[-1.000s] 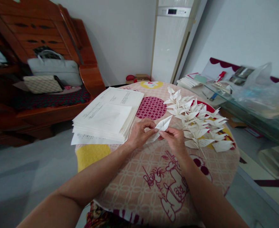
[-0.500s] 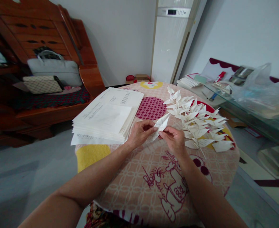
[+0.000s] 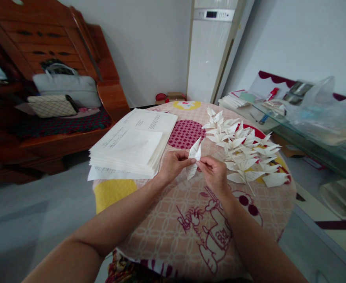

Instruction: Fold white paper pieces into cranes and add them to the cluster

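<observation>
Between both hands is a piece of folded white paper point(image 3: 195, 150) with print on it, its two narrow points standing upward and a flap hanging below the fingers. My left hand point(image 3: 174, 163) pinches it from the left, thumb and forefinger closed on its lower middle. From the right, my right hand point(image 3: 213, 171) grips the same paper with closed fingertips. Right of my hands lies a cluster of folded paper cranes point(image 3: 240, 145), their pointed wings overlapping. To the left sits a thick stack of printed sheets point(image 3: 126, 145), with a smaller blank sheet on top.
A patterned cloth covers the round table point(image 3: 167, 220). On the right, a glass shelf point(image 3: 314, 129) carries a clear plastic bag point(image 3: 323, 106) and papers. A wooden bench point(image 3: 114, 98) with a grey bag point(image 3: 68, 88) stands at the left; a white floor-standing unit point(image 3: 207, 55) is behind.
The folded paper has turned from leaning right to nearly upright, and its two points now stand apart. My right hand has shifted slightly left; both hands still hold the paper.
</observation>
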The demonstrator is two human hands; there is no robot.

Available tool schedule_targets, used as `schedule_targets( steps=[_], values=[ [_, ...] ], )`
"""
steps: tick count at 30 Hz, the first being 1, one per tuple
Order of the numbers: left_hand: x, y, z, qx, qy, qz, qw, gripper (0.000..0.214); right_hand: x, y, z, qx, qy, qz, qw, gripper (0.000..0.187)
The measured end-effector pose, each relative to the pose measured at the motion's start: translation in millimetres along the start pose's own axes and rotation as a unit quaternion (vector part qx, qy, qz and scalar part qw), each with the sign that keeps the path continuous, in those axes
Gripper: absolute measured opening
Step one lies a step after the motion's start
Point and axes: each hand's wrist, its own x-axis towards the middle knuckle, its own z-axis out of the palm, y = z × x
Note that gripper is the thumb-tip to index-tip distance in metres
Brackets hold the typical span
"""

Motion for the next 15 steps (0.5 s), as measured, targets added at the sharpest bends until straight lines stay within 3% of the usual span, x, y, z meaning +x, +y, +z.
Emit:
schedule_targets(
  steps=[8,15],
  values=[
    [0,2,5.4,-0.066,0.029,-0.043,0.996,0.032,2,-7,3,0.087,0.043,0.093,0.991,0.023],
    [-1,5,9.2,-0.092,0.050,-0.047,0.993,0.033,1,-10,3,0.088,0.062,0.121,0.987,0.024]
  ],
)
